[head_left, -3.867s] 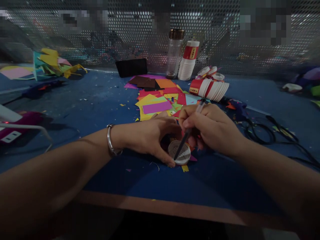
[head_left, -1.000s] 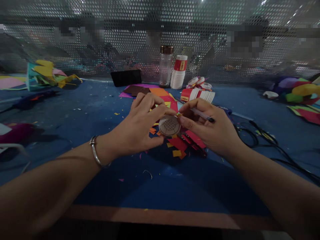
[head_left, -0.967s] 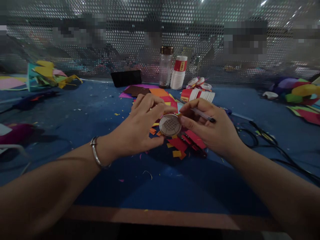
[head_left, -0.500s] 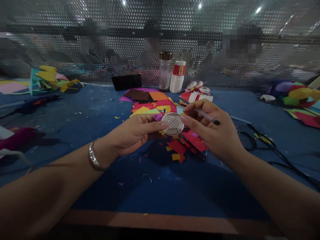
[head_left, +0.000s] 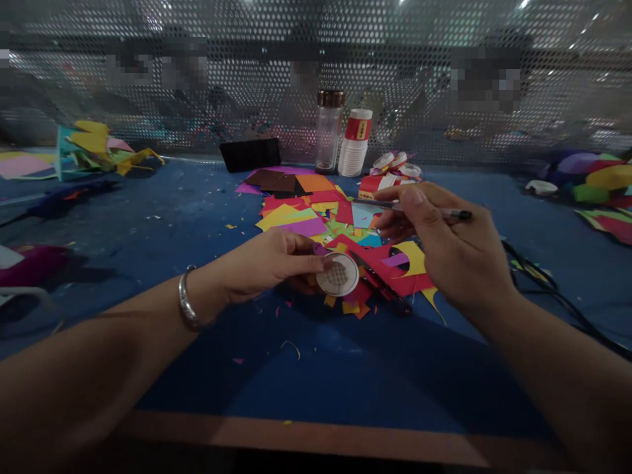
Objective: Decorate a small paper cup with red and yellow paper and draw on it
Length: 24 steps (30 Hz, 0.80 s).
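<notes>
Between its thumb and fingers, my left hand (head_left: 269, 266) holds a small round white disc (head_left: 338, 276) with a dark crisscross pattern drawn on it. A bit of purple paper shows behind the disc's upper left edge. My right hand (head_left: 449, 243) is off to the right of the disc, closed on a clear pen (head_left: 390, 206) that lies nearly level, its black end (head_left: 461, 214) past the knuckles. Under and behind the hands lie bright paper pieces (head_left: 291, 216). Dark-handled scissors (head_left: 388, 289) rest on red paper right of the disc.
At the back stand a black phone (head_left: 251, 155), a glass bottle (head_left: 328, 135) and stacked paper cups (head_left: 355, 145). Black cable (head_left: 567, 306) runs at right. Paper crafts (head_left: 93, 148) sit far left, others (head_left: 597, 178) far right. A perforated screen (head_left: 276, 79) rises behind.
My right hand has moved away from the disc to the right with the pen, which now lies more level. My left hand has lowered and tilted the disc. The view has shifted slightly.
</notes>
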Each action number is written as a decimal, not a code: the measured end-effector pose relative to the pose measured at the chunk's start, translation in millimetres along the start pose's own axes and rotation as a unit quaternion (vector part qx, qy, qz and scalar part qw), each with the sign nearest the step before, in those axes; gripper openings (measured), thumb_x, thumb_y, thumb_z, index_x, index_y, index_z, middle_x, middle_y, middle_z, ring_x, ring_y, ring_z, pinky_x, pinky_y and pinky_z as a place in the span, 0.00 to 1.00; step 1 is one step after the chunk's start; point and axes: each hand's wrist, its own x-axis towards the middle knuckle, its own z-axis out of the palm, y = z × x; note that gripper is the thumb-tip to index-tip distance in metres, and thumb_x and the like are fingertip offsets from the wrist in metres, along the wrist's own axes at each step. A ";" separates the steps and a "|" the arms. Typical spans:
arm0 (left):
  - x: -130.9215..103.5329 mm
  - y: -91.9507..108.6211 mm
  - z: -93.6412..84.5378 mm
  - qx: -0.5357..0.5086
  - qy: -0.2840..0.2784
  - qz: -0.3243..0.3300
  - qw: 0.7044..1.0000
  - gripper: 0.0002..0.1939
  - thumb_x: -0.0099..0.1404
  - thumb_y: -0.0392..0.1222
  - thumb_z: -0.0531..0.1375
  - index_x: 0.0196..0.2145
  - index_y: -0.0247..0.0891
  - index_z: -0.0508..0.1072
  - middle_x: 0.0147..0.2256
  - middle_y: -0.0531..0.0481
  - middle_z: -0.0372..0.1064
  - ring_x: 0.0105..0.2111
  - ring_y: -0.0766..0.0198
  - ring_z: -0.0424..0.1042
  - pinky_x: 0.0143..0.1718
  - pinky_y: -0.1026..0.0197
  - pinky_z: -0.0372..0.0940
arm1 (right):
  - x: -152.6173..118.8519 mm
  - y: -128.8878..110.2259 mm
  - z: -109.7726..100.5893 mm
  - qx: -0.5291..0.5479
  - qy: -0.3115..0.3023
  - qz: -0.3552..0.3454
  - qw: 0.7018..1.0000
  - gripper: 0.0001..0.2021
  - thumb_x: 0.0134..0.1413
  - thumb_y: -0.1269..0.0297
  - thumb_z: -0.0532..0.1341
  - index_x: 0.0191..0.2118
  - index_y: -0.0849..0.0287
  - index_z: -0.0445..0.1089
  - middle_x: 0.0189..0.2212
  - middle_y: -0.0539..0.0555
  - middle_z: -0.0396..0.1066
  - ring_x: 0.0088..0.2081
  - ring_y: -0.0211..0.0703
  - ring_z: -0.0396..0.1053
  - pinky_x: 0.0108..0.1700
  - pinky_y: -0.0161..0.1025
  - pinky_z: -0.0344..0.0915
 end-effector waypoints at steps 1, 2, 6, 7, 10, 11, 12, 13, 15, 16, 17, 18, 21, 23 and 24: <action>-0.8 0.2 0.9 0.041 -0.012 -0.007 0.999 0.12 0.57 0.47 0.73 0.33 0.37 0.81 0.32 0.49 0.80 0.29 0.65 0.76 0.30 0.65 0.72 | 0.1 -0.2 -0.9 -0.014 -0.002 0.002 1.000 0.16 0.70 0.51 0.59 0.39 0.54 0.79 0.29 0.51 0.77 0.32 0.42 0.74 0.37 0.42 0.70; -2.2 0.8 1.7 0.087 -0.023 -0.013 0.996 0.14 0.57 0.49 0.73 0.33 0.37 0.80 0.30 0.50 0.79 0.27 0.65 0.76 0.29 0.64 0.71 | 0.2 -0.2 -1.6 -0.026 -0.010 0.004 1.000 0.17 0.69 0.50 0.59 0.38 0.54 0.79 0.28 0.51 0.76 0.31 0.41 0.73 0.36 0.42 0.69; -9.5 4.6 -1.2 0.325 0.008 0.037 0.945 0.18 0.64 0.59 0.65 0.36 0.40 0.79 0.25 0.53 0.75 0.22 0.63 0.72 0.24 0.61 0.63 | 0.0 -0.1 -2.4 -0.047 -0.049 0.002 0.998 0.15 0.68 0.51 0.61 0.35 0.54 0.77 0.28 0.51 0.75 0.29 0.41 0.71 0.34 0.43 0.67; -11.0 5.3 -3.6 0.394 0.037 0.078 0.915 0.19 0.65 0.60 0.63 0.38 0.41 0.80 0.27 0.52 0.76 0.24 0.62 0.72 0.26 0.60 0.63 | -0.1 -0.5 -2.4 -0.051 -0.057 -0.004 0.997 0.14 0.68 0.53 0.61 0.35 0.54 0.77 0.28 0.51 0.75 0.29 0.41 0.71 0.33 0.43 0.66; -12.8 5.0 -11.4 0.493 0.098 0.184 0.845 0.25 0.64 0.64 0.64 0.48 0.43 0.79 0.43 0.47 0.77 0.40 0.55 0.74 0.41 0.55 0.66 | -1.3 -2.7 -3.1 -0.051 -0.060 -0.012 0.997 0.11 0.68 0.62 0.60 0.33 0.54 0.76 0.24 0.50 0.74 0.26 0.41 0.68 0.30 0.42 0.65; -12.7 4.0 -12.9 0.496 0.093 0.201 0.839 0.28 0.62 0.65 0.65 0.52 0.44 0.77 0.48 0.46 0.75 0.45 0.53 0.73 0.46 0.53 0.66 | -2.2 -3.6 -3.6 -0.044 -0.056 -0.009 0.997 0.10 0.66 0.65 0.60 0.32 0.54 0.75 0.23 0.50 0.73 0.24 0.41 0.67 0.28 0.42 0.64; -12.4 2.7 -13.6 0.493 0.074 0.207 0.842 0.31 0.60 0.65 0.66 0.54 0.44 0.76 0.50 0.45 0.73 0.49 0.50 0.71 0.50 0.51 0.65 | -3.3 -4.3 -4.2 -0.034 -0.053 -0.002 0.998 0.10 0.65 0.68 0.60 0.32 0.54 0.74 0.21 0.49 0.72 0.23 0.41 0.67 0.26 0.42 0.63; -12.0 1.2 -13.3 0.488 0.049 0.203 0.847 0.33 0.58 0.66 0.68 0.55 0.45 0.75 0.51 0.44 0.72 0.52 0.49 0.69 0.53 0.50 0.64 | -4.6 -5.0 -4.9 -0.025 -0.051 0.006 0.998 0.10 0.63 0.70 0.60 0.31 0.53 0.74 0.20 0.49 0.71 0.22 0.41 0.66 0.25 0.42 0.62; -11.0 -1.8 -10.3 0.475 0.002 0.188 0.860 0.37 0.54 0.66 0.71 0.56 0.45 0.74 0.52 0.44 0.69 0.54 0.46 0.66 0.54 0.49 0.63 | -7.9 -6.0 -6.3 -0.019 -0.049 0.018 0.998 0.10 0.60 0.73 0.59 0.30 0.53 0.72 0.18 0.47 0.69 0.19 0.40 0.63 0.22 0.42 0.58; -10.4 -3.1 -8.1 0.468 -0.014 0.183 0.864 0.38 0.53 0.65 0.72 0.56 0.45 0.74 0.52 0.44 0.69 0.55 0.46 0.66 0.55 0.49 0.63 | -9.5 -6.5 -6.7 -0.023 -0.050 0.018 0.998 0.10 0.58 0.73 0.59 0.29 0.52 0.72 0.16 0.47 0.67 0.18 0.39 0.61 0.21 0.41 0.56; -9.7 -4.2 -5.9 0.463 -0.023 0.183 0.867 0.39 0.52 0.64 0.72 0.57 0.44 0.73 0.52 0.44 0.68 0.54 0.46 0.66 0.55 0.49 0.63 | -11.1 -7.1 -6.9 -0.030 -0.053 0.015 0.998 0.11 0.57 0.74 0.59 0.28 0.52 0.71 0.16 0.46 0.66 0.17 0.39 0.59 0.21 0.41 0.55; -8.7 -5.1 -3.8 0.460 -0.029 0.181 0.869 0.39 0.52 0.63 0.72 0.57 0.43 0.73 0.52 0.44 0.68 0.54 0.46 0.66 0.54 0.49 0.63 | -12.4 -7.8 -6.8 -0.037 -0.060 0.011 0.997 0.11 0.56 0.74 0.59 0.26 0.52 0.70 0.16 0.46 0.65 0.17 0.38 0.58 0.22 0.42 0.54; -4.9 -7.0 -0.2 0.454 -0.037 0.173 0.873 0.37 0.51 0.61 0.74 0.55 0.42 0.75 0.49 0.43 0.70 0.50 0.46 0.68 0.51 0.48 0.63 | -14.8 -10.3 -4.6 -0.050 -0.098 -0.002 0.994 0.13 0.54 0.76 0.58 0.23 0.52 0.68 0.15 0.46 0.61 0.17 0.38 0.54 0.24 0.43 0.54; -2.5 -8.1 0.4 0.446 -0.036 0.166 0.879 0.35 0.51 0.57 0.74 0.54 0.41 0.76 0.48 0.43 0.70 0.49 0.47 0.68 0.50 0.49 0.64 | -15.4 -11.7 -2.5 -0.057 -0.125 -0.014 0.990 0.13 0.54 0.76 0.58 0.23 0.52 0.66 0.15 0.47 0.60 0.19 0.40 0.55 0.25 0.43 0.54; -1.6 -8.6 0.4 0.440 -0.035 0.163 0.882 0.33 0.52 0.56 0.74 0.53 0.41 0.76 0.48 0.43 0.70 0.49 0.47 0.68 0.49 0.50 0.64 | -15.6 -12.3 -1.6 -0.060 -0.136 -0.019 0.989 0.13 0.54 0.75 0.58 0.22 0.52 0.65 0.15 0.47 0.59 0.19 0.40 0.56 0.25 0.44 0.53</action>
